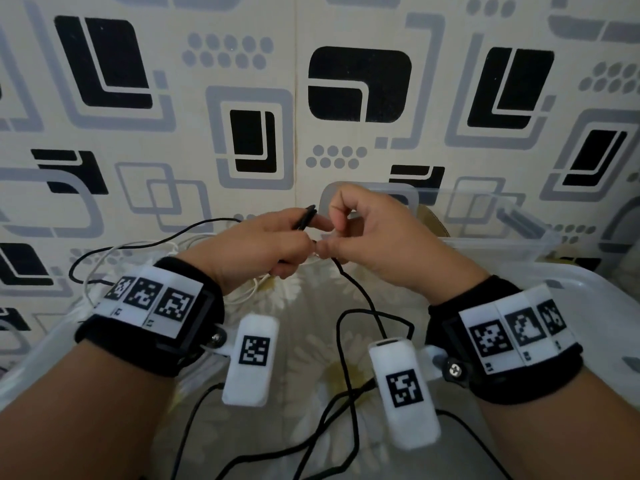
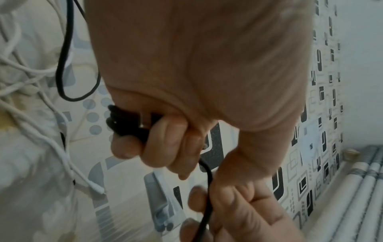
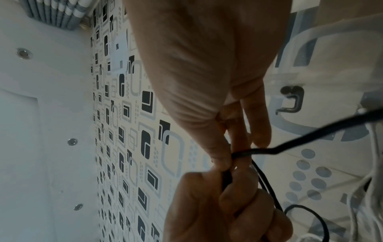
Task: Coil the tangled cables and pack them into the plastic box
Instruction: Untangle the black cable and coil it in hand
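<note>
My left hand (image 1: 298,233) grips a small bundle of black cable loops (image 1: 307,216), which stick up above its fingers. In the left wrist view the curled left hand (image 2: 161,147) holds the black bundle (image 2: 124,124). My right hand (image 1: 332,237) touches the left one and pinches the same black cable (image 1: 360,292), which hangs down from it in loose loops. In the right wrist view the right hand (image 3: 232,157) pinches the black cable (image 3: 311,135). A white cable (image 1: 138,245) lies tangled behind the left wrist. The clear plastic box (image 1: 512,251) stands at the right.
A patterned wall (image 1: 242,98) rises close behind the hands. The flower-print surface (image 1: 311,306) below carries the slack black loops. More white cable (image 2: 41,131) lies at the left. A clear lid (image 1: 381,192) leans behind the right hand.
</note>
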Tool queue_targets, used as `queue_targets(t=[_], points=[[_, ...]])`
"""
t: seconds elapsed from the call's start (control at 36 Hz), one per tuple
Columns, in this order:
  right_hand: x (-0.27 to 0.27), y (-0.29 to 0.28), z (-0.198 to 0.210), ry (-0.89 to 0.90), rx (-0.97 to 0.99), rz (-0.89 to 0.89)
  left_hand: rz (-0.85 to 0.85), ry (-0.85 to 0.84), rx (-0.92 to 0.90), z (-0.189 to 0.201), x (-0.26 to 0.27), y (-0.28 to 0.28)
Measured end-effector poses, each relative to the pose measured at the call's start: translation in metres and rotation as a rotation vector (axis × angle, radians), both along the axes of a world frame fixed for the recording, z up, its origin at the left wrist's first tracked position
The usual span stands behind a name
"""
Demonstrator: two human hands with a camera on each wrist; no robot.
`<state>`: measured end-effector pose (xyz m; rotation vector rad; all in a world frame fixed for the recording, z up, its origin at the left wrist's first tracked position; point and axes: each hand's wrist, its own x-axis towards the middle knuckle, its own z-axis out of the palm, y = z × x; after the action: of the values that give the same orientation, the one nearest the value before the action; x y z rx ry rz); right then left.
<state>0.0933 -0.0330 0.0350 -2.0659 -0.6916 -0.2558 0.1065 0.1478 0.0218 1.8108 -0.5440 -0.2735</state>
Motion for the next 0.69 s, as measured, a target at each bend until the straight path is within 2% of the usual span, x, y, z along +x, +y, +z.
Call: queue_targets(t=[0.11,0.19,0.33,0.44,0.61,0.69], points=[[-0.001,-0.005,0.004,0.031,0.02,-0.005,0.046,-0.129,0.162,0.002,0.0,0.003],[0.0,-0.007,0.004,0.082,0.024,-0.012,0.146,-0.205,0.183,0.002,0.001,0.004],[-0.001,-0.006,0.003,0.208,-0.032,0.021,0.252,-0.19,0.104,0.006,0.003,0.006],[-0.002,-0.002,0.001,0.3,-0.094,0.072,0.354,-0.168,-0.05,0.009,0.005,0.008],[-0.003,0.0,-0.002,0.322,-0.136,0.081,0.443,-0.18,-0.212,0.012,0.008,0.015],[-0.003,0.001,-0.002,0.299,-0.14,0.069,0.483,-0.126,-0.305,0.014,0.011,0.018]])
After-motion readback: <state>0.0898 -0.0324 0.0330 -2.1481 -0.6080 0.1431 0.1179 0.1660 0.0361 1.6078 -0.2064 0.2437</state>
